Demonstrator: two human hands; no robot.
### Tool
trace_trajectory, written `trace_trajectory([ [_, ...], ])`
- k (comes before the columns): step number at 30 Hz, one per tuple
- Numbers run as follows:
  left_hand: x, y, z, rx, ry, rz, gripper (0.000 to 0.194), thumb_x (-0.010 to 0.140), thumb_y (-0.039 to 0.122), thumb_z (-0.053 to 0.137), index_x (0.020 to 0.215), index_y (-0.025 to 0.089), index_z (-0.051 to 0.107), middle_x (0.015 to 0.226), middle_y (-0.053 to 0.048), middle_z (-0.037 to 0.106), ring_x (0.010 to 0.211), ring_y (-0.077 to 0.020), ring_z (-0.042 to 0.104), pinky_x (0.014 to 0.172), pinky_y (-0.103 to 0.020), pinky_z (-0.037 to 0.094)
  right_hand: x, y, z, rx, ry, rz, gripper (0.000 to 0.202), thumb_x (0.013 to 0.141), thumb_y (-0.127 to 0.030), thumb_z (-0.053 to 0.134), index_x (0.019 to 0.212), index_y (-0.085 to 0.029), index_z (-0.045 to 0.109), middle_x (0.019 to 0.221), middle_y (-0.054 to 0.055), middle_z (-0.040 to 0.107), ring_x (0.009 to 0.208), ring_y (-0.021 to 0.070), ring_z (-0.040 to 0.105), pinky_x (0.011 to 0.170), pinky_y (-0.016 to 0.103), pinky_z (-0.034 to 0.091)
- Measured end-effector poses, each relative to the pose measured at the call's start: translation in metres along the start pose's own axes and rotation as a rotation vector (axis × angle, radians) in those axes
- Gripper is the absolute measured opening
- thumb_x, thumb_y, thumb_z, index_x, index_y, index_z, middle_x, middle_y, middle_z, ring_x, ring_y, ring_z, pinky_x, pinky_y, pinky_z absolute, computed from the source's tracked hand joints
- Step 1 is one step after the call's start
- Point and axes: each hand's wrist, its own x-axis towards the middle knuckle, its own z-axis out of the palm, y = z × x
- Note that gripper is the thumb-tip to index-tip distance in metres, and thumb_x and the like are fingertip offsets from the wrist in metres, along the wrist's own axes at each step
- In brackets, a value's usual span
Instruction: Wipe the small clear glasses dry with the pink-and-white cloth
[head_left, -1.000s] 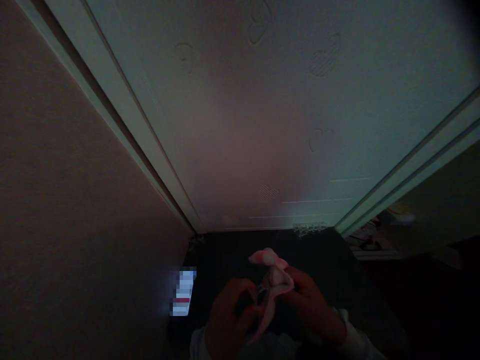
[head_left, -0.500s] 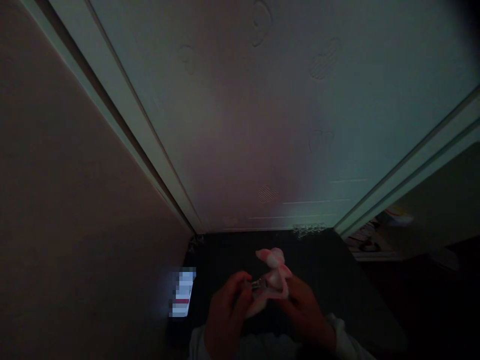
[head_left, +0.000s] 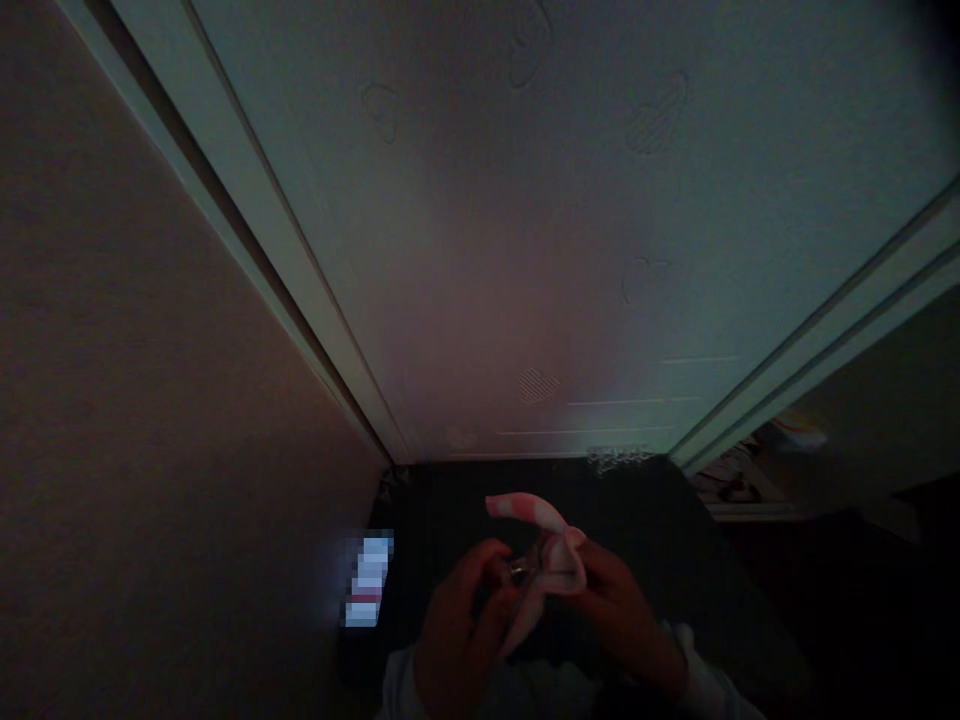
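Observation:
A pink and white striped cloth (head_left: 561, 560) is bunched between my hands, one end curling up and to the left, another hanging down beside my left fingers. My right hand (head_left: 626, 612) is closed on the cloth from the right. In my left hand (head_left: 461, 620), the thumb and fingers pinch a small shiny object (head_left: 519, 569), glassy or metallic, whose right end meets the cloth's folds. Its exact kind is too dark and small to make out.
A lit, blurred-out screen (head_left: 367, 580) glows at the left of the dark surface (head_left: 442, 500). A pale panel (head_left: 480, 230) with heart-shaped reliefs rises behind. A silvery cluster (head_left: 619, 457) lies at its foot. Assorted items (head_left: 739, 475) sit in an opening at right.
The cloth's upper end has swung left and stretched out into a long strip. Both hands have shifted slightly right, still holding the cloth and the small shiny object.

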Motion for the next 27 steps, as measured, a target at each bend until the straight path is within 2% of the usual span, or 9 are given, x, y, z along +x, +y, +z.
trace_trajectory([
  [6, 0.002, 0.001, 0.001, -0.031, 0.041, 0.034, 0.029, 0.084, 0.032, 0.051, 0.106, 0.017, 0.061, 0.092, -0.008, 0.072, 0.084, -0.0204, 0.066, 0.075, -0.030, 0.052, -0.003, -0.001, 0.001, 0.002, -0.018, -0.061, 0.022, 0.083, -0.035, 0.057, 0.086, -0.023, 0.075, 0.090, 0.007, 0.073, 0.083, 0.0229, 0.065, 0.080, 0.034, 0.050],
  [10, 0.001, 0.002, -0.003, 0.008, 0.040, 0.095, 0.028, 0.084, 0.028, 0.050, 0.110, 0.019, 0.059, 0.092, -0.007, 0.071, 0.083, -0.0195, 0.066, 0.075, -0.029, 0.053, -0.004, -0.002, 0.002, -0.032, -0.028, -0.075, 0.020, 0.083, -0.033, 0.057, 0.088, -0.023, 0.075, 0.091, 0.007, 0.074, 0.086, 0.0237, 0.065, 0.082, 0.035, 0.049],
  [15, 0.002, 0.010, -0.006, 0.038, 0.012, 0.160, 0.025, 0.082, 0.021, 0.051, 0.106, 0.019, 0.059, 0.086, -0.005, 0.069, 0.077, -0.0187, 0.064, 0.069, -0.028, 0.053, -0.004, -0.002, 0.005, 0.075, -0.035, 0.043, 0.019, 0.079, -0.032, 0.059, 0.085, -0.020, 0.072, 0.085, 0.005, 0.073, 0.076, 0.0220, 0.065, 0.073, 0.032, 0.051],
  [20, 0.000, 0.013, -0.004, 0.033, -0.009, 0.162, 0.024, 0.079, 0.017, 0.052, 0.102, 0.019, 0.060, 0.084, -0.004, 0.067, 0.074, -0.0178, 0.062, 0.067, -0.027, 0.051, -0.004, -0.002, 0.008, 0.237, -0.008, 0.180, 0.019, 0.073, -0.035, 0.065, 0.078, -0.018, 0.070, 0.078, 0.005, 0.071, 0.072, 0.0213, 0.064, 0.066, 0.029, 0.052],
  [27, -0.003, 0.011, -0.002, 0.027, -0.008, 0.178, 0.016, 0.078, 0.021, 0.057, 0.094, 0.020, 0.060, 0.080, -0.002, 0.064, 0.070, -0.0167, 0.059, 0.065, -0.026, 0.048, -0.006, 0.000, 0.010, 0.354, 0.038, 0.217, 0.021, 0.068, -0.037, 0.071, 0.077, -0.018, 0.068, 0.074, 0.003, 0.068, 0.070, 0.0200, 0.061, 0.064, 0.029, 0.051],
])
